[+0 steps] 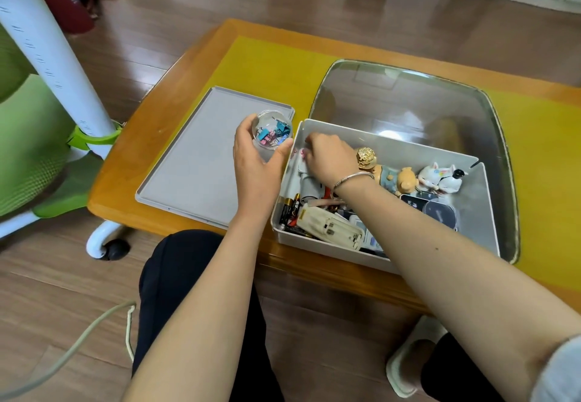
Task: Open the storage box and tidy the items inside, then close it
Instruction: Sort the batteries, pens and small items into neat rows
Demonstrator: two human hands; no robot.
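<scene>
The grey storage box (481, 213) stands open at the table's near edge, with its flat grey lid (188, 166) lying to its left. My left hand (254, 162) holds a clear round container of coloured binder clips (272, 131) above the lid's right side. My right hand (327, 156) reaches into the box's far left corner, fingers curled down on small items; what they grip is hidden. Inside the box lie batteries (290, 210), a cream battery charger (333, 225), a gold ornament (366, 156), a pig figurine (399, 180) and a white cat figurine (440, 177).
A large clear plastic tray (408, 103) lies behind and under the box on the yellow mat (267, 62) of the low wooden table (125, 181). A green and white chair (37, 118) stands at the left. A cable (78, 348) runs across the floor near my knees.
</scene>
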